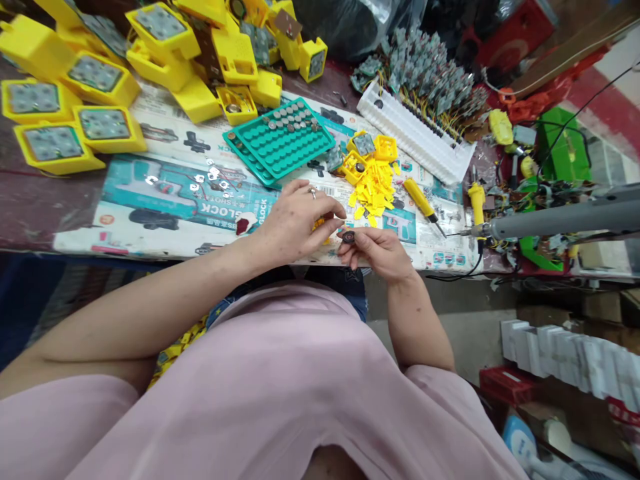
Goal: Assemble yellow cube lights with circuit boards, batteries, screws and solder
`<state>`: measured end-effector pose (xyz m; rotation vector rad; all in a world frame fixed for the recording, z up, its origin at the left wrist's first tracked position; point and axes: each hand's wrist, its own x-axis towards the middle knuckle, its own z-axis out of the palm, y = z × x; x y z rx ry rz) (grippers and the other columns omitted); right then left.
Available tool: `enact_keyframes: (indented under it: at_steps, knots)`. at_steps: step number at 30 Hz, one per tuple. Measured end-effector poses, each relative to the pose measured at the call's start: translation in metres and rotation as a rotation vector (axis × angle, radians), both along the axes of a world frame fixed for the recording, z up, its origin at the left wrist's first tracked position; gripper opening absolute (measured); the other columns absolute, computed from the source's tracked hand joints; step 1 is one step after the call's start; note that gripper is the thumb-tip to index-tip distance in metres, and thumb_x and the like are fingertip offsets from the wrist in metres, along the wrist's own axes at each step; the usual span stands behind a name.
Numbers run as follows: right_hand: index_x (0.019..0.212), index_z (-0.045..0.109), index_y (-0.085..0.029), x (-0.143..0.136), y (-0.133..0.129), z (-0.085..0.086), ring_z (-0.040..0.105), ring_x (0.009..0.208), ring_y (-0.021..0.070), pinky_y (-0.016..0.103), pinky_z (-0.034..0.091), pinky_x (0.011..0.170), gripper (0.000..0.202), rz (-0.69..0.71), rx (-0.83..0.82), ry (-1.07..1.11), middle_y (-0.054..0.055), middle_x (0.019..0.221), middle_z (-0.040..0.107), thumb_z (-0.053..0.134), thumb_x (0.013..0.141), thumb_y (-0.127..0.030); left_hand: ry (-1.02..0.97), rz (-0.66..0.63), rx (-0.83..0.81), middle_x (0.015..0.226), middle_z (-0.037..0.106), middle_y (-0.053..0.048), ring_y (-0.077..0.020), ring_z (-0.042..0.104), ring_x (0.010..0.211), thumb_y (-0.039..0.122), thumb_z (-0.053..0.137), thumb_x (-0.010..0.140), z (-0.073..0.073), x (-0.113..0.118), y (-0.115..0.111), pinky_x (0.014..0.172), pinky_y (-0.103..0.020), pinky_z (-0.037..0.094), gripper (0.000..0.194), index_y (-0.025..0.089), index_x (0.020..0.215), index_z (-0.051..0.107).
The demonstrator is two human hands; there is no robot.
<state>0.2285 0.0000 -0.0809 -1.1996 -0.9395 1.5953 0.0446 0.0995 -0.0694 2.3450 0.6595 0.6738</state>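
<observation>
My left hand [300, 223] is over the front edge of the printed sheet, its fingers curled round a small yellow piece [321, 223] that is mostly hidden. Just to the right, my right hand [375, 252] pinches a small dark round part [349, 237] between thumb and fingers. The fingertips of both hands are close together. Behind them lies a teal tray [285, 147] with round metal pieces in its back rows. A pile of small yellow pieces [374, 187] sits behind my right hand, with a yellow-handled screwdriver [419, 198] beside it.
Yellow housings [110, 130] with grey keypads crowd the back left. A white rack [415, 133] with wired circuit boards stands at the back right. A soldering iron [477, 203], a grey bar [560, 217] and green housings [565, 150] are at the right. Small metal bits lie left of centre.
</observation>
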Motion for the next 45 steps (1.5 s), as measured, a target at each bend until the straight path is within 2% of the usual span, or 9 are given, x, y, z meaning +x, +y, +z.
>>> enact_keyframes:
  at_steps: [8,16,22,28,30,32,35,38,45]
  knots:
    - [0.092,0.072,-0.018,0.005,-0.001,-0.005,0.068,0.06,0.0101,0.02,0.054,0.05,0.04,0.011,0.046,-0.104,0.002,0.077,0.074,0.07,0.082,-0.056,0.021,-0.008,0.035,0.081,0.07,-0.002,-0.0204,0.064,0.088,0.033,0.048,0.092,-0.001,-0.002,0.001,0.109,-0.047,0.036,0.027,0.019,0.094,0.071]
    - [0.106,0.074,-0.023,0.024,-0.005,0.002,0.07,0.094,0.0159,0.028,0.054,0.083,0.022,-0.019,0.504,-0.939,0.005,0.103,0.076,0.064,0.091,-0.036,0.13,-0.099,0.37,0.077,0.07,-0.004,-0.0235,0.063,0.087,0.03,0.047,0.094,-0.003,0.0,0.001,0.107,-0.053,0.037,0.03,0.023,0.081,0.073]
    - [0.119,0.07,-0.022,0.018,0.001,0.0,0.064,0.106,0.0189,0.029,0.05,0.085,0.028,0.155,0.457,-1.403,0.009,0.114,0.07,0.059,0.095,-0.03,0.166,-0.208,0.444,0.078,0.068,-0.006,-0.0282,0.061,0.088,0.031,0.051,0.091,-0.006,0.013,0.004,0.104,-0.059,0.037,0.026,0.024,0.073,0.067]
    - [0.097,0.074,-0.018,0.035,-0.057,0.026,0.067,0.078,0.0117,0.021,0.05,0.07,0.035,-0.013,0.621,-1.135,0.005,0.086,0.074,0.058,0.093,-0.048,0.313,-0.251,0.687,0.08,0.072,-0.007,-0.03,0.063,0.085,0.032,0.047,0.093,-0.002,0.015,0.005,0.094,-0.056,0.046,0.026,0.024,0.077,0.065]
    - [0.086,0.074,-0.018,0.059,-0.082,0.037,0.064,0.066,0.0096,0.02,0.048,0.064,0.039,-0.14,0.528,-1.056,0.002,0.075,0.072,0.058,0.092,-0.052,0.289,-0.251,0.704,0.078,0.072,-0.006,-0.029,0.063,0.083,0.031,0.046,0.093,-0.004,0.015,0.007,0.094,-0.055,0.045,0.028,0.024,0.074,0.064]
    - [0.082,0.073,-0.017,0.089,-0.098,0.042,0.062,0.063,0.0106,0.021,0.047,0.061,0.047,-0.407,0.249,-1.247,0.002,0.07,0.07,0.048,0.097,-0.053,0.263,-0.264,0.651,0.076,0.071,-0.004,-0.0285,0.063,0.082,0.032,0.048,0.092,-0.007,0.017,0.008,0.094,-0.055,0.043,0.027,0.025,0.071,0.063]
    - [0.103,0.073,-0.015,0.134,-0.099,0.037,0.065,0.089,0.019,0.029,0.049,0.079,0.042,-0.767,-0.232,-1.633,0.009,0.094,0.072,0.042,0.101,-0.043,0.247,-0.264,0.576,0.076,0.07,-0.005,-0.0312,0.064,0.081,0.034,0.051,0.088,-0.011,0.019,0.009,0.092,-0.057,0.043,0.024,0.026,0.069,0.062]
    - [0.125,0.065,-0.015,0.168,-0.077,0.024,0.056,0.118,0.0295,0.038,0.047,0.091,0.038,-0.816,-0.35,-1.695,0.017,0.123,0.064,0.052,0.096,-0.037,0.268,-0.27,0.625,0.079,0.072,-0.007,-0.0325,0.066,0.08,0.033,0.049,0.09,-0.01,0.02,0.009,0.091,-0.058,0.044,0.027,0.026,0.071,0.066]
    - [0.11,0.068,-0.009,0.193,-0.042,0.008,0.057,0.111,0.027,0.036,0.046,0.09,0.031,-0.809,-0.401,-1.63,0.02,0.118,0.064,0.05,0.096,-0.03,0.162,-0.226,0.743,0.101,0.073,-0.012,-0.0334,0.068,0.093,0.035,0.062,0.088,0.008,0.021,0.006,0.091,-0.053,0.048,0.023,0.021,0.106,0.066]
